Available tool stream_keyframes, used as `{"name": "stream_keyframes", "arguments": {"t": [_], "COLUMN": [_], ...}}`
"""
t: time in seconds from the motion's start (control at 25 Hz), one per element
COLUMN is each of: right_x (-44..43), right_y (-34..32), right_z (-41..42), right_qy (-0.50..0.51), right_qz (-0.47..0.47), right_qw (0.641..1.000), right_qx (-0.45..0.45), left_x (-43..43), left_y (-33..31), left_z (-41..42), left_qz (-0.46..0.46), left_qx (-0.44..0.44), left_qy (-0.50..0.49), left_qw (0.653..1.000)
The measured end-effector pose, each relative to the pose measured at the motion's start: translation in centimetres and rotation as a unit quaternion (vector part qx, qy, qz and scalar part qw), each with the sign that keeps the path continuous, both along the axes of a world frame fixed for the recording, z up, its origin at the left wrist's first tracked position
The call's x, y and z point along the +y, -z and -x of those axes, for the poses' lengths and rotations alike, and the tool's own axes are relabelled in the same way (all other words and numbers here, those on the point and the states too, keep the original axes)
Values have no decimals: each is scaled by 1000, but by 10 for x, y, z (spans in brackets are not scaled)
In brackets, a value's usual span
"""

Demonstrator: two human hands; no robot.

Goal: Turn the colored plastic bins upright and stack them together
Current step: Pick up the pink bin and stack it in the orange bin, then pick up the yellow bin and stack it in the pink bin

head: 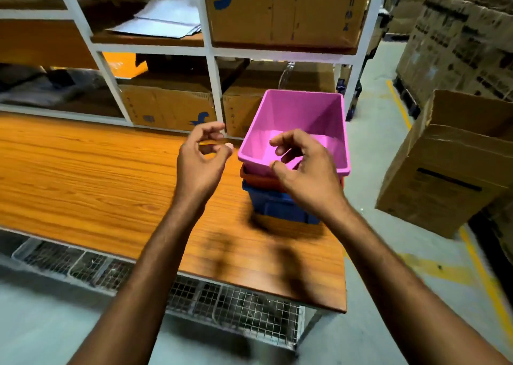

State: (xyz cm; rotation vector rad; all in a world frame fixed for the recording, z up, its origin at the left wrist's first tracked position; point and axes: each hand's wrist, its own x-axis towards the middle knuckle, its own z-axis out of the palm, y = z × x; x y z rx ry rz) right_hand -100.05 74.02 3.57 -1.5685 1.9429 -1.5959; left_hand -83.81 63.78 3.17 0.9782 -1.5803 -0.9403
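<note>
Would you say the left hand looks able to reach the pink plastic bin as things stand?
Probably yes: the left hand hovers empty beside the pink plastic bin, with nothing between them.

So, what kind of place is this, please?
Probably a warehouse or packing area: cardboard boxes on white metal shelving, yellow lines painted on the floor, and a wooden worktable.

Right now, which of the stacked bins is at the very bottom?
The blue bin: it rests on the wooden table, with the orange bin nested in it and the pink bin on top.
</note>
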Motion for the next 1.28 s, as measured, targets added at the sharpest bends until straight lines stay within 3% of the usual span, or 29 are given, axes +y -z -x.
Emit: {"name": "stream_keyframes", "arguments": {"t": [0.32,0.76,1.04,1.28], "right_x": [22,15,-44,-133], "right_y": [86,140,147,157], "right_z": [-116,-334,-447,-547], "right_qy": [-117,-215,-312,-380], "right_qz": [-109,-189,-212,-211], "right_qw": [984,958,925,901], "right_qx": [-82,26,52,-7], "left_x": [59,97,71,14], "left_y": [82,144,152,167], "left_z": [-132,-351,-469,-556], "left_qz": [-9,-55,-100,-132], "left_qx": [-79,-192,-201,-159], "left_qy": [-71,-120,-234,-311], "left_qw": [994,972,946,928]}}
